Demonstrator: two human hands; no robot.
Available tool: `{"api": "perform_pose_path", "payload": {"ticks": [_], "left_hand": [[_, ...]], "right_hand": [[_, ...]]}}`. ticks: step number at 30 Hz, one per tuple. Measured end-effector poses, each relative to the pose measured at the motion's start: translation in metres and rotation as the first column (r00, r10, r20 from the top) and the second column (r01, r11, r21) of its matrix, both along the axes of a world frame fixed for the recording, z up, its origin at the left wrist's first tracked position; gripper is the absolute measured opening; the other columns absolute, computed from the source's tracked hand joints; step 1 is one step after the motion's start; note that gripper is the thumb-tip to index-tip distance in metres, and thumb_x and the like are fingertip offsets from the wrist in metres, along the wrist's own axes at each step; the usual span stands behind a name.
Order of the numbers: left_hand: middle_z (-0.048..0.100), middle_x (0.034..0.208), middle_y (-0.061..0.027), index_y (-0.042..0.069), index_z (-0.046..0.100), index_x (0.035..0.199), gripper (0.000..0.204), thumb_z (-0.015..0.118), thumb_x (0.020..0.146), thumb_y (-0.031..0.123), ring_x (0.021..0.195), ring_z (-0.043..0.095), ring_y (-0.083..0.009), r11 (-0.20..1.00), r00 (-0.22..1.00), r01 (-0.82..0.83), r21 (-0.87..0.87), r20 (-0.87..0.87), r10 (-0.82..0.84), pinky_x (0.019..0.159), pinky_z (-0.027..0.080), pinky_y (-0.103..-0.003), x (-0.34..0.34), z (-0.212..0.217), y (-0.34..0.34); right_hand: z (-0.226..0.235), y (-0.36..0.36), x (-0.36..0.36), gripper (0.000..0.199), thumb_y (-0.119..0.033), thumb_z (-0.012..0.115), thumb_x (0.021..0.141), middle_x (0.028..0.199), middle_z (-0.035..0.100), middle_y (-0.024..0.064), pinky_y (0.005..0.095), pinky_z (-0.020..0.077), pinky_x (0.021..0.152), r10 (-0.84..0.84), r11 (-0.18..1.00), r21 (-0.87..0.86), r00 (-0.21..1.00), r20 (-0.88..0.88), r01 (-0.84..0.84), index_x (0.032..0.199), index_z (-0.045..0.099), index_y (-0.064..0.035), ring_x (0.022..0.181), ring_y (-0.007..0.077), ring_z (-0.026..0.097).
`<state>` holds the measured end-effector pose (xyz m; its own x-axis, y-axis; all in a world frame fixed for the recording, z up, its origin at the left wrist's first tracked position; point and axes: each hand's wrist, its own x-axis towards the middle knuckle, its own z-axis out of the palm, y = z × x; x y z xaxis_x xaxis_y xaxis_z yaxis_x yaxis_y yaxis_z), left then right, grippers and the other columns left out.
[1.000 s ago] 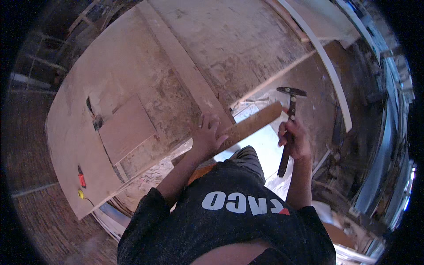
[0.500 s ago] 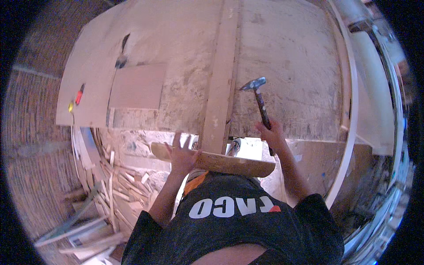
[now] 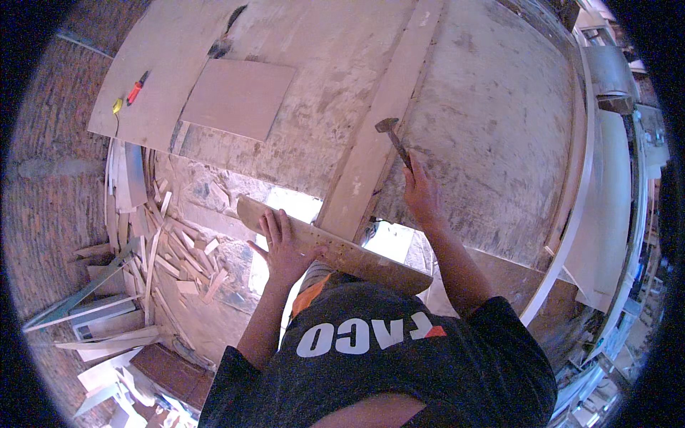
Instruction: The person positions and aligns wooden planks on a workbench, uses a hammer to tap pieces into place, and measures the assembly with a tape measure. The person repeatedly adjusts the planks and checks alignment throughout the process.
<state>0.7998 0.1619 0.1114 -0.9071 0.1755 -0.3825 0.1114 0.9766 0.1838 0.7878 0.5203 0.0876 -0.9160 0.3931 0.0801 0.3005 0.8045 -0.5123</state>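
In my right hand [image 3: 424, 191] is a hammer [image 3: 397, 143], its dark handle gripped and its metal head raised over the long wooden strip [image 3: 364, 157]. My left hand [image 3: 285, 251] lies with fingers spread on the left half of a wooden board [image 3: 371, 265]. That board crosses the near end of the strip, close to my body, and small dots, perhaps nail heads, show along it. What lies under my left palm is hidden.
A large plywood surface [image 3: 485, 121] stretches ahead, with a square thin panel [image 3: 239, 96] on it. Red-handled pliers [image 3: 135, 91] and a small yellow item [image 3: 117, 107] lie at its far left. Scrap wood [image 3: 178, 260] is heaped on the floor at left. A long pale strip [image 3: 564, 250] runs along the right.
The whole view has turned and shifted. The hammer has moved left, with its head now over the strip. My left hand stays on the board with fingers spread.
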Motion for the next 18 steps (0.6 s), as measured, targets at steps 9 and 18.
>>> {"api": "perform_pose_path", "payload": {"ticks": [9, 18], "left_hand": [[-0.004, 0.171, -0.0278, 0.005, 0.008, 0.165, 0.143, 0.058, 0.067, 0.096, 0.158, -0.007, -0.0451, 0.999, 1.0, 0.03, -0.04, 0.001, -0.03, 0.107, -0.009, -0.084, -0.002, -0.005, -0.003], [-0.004, 0.17, -0.029, 0.003, 0.007, 0.165, 0.145, 0.059, 0.066, 0.096, 0.158, -0.006, -0.0474, 0.998, 0.999, 0.04, -0.046, 0.027, -0.039, 0.106, -0.008, -0.085, -0.003, -0.003, -0.003]], "right_hand": [[0.007, -0.01, -0.008, 0.048, -0.029, 0.06, 0.103, 0.091, 0.074, 0.0205, 0.0531, 0.0553, 0.061, -0.001, 1.0, 0.027, 0.993, 0.116, -0.003, 0.15, 0.052, -0.0249, 0.072, 0.0441, 0.071], [0.021, -0.008, -0.003, 0.05, -0.019, 0.061, 0.102, 0.106, 0.071, 0.0239, 0.0519, 0.0561, 0.069, 0.015, 0.999, 0.031, 0.998, -0.067, -0.013, 0.152, 0.051, -0.0212, 0.087, 0.0455, 0.07]]}}
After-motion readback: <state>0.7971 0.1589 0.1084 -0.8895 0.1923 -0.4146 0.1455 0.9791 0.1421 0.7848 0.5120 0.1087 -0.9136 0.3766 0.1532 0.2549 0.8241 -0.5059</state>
